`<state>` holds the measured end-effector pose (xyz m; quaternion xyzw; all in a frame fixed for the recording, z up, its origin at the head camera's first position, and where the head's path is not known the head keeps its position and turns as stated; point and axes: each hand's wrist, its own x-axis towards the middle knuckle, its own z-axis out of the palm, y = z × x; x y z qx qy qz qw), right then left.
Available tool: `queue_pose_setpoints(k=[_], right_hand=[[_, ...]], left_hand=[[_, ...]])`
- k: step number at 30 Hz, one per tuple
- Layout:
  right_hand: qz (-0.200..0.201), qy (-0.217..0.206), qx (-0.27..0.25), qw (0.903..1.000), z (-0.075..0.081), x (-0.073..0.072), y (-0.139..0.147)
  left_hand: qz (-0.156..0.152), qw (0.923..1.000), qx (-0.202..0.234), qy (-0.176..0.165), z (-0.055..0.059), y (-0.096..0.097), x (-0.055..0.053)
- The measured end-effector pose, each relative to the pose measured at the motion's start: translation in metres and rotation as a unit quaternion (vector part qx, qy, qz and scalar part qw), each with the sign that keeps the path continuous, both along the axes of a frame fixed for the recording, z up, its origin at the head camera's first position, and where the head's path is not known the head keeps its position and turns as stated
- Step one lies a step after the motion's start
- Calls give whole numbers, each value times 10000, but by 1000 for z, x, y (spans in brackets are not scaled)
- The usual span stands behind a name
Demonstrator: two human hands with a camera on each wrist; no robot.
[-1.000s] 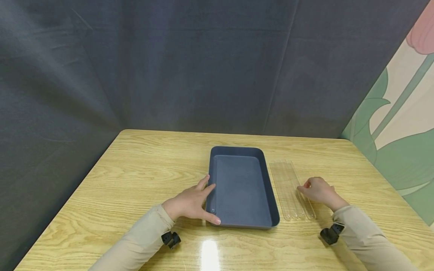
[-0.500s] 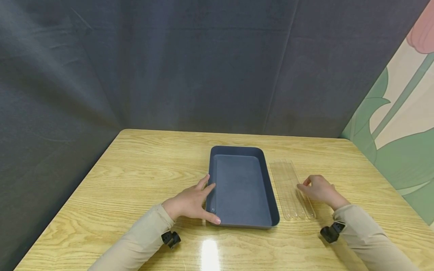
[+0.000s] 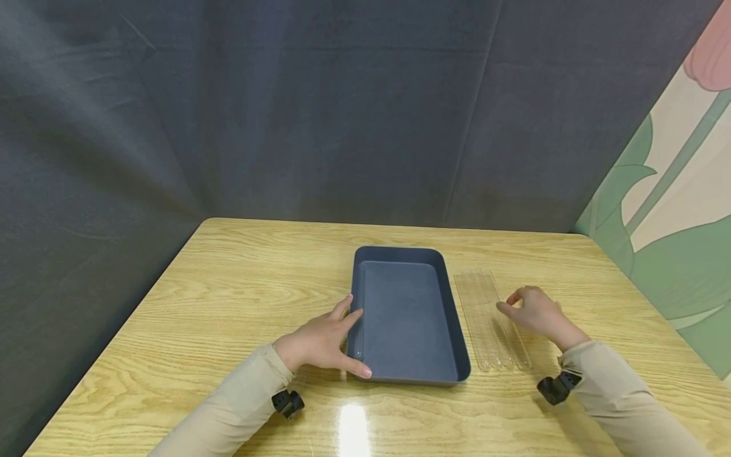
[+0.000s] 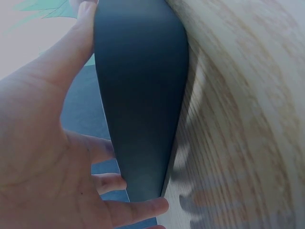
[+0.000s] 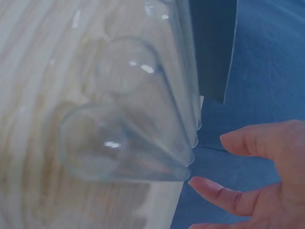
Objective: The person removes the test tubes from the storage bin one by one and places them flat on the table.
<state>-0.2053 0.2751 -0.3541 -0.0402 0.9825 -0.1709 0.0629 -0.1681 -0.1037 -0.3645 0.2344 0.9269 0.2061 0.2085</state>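
Note:
A dark blue-grey rectangular tray (image 3: 407, 317) lies on the table. My left hand (image 3: 321, 341) rests on its left rim, fingers spread, with the thumb at the near corner; in the left wrist view fingertips touch the tray's outer wall (image 4: 143, 105). One clear test tube (image 3: 359, 346) lies lengthwise inside, along the left wall. Several more clear test tubes (image 3: 480, 317) lie side by side to the tray's right. My right hand (image 3: 535, 312) hovers over the right side of that row. In the right wrist view, its thumb and fingers are apart with nothing between them, near the tubes' (image 5: 119, 152) far ends.
The wood-grain table (image 3: 245, 273) extends on all sides of the tray. A dark curtain (image 3: 342, 114) hangs behind and to the left. On the right stands a wall panel (image 3: 679, 209) painted with flowers.
My right hand has risen slightly and moved away from the person along the tubes, its thumb and finger parting a little. The left hand, tray and tubes look unmoved.

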Motion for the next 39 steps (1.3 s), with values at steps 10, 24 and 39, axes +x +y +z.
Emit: queue_pose_setpoints(k=[10, 24, 39], right_hand=[[175, 319, 20, 9993, 11, 1, -16], [361, 776, -208, 9961, 21, -1, -37], [509, 816, -582, 9937, 29, -1, -62]], left_hand=[[14, 10000, 16, -23, 0, 0, 0], [-2, 10000, 19, -14, 1, 0, 0], [10, 10000, 32, -55, 1, 0, 1]])
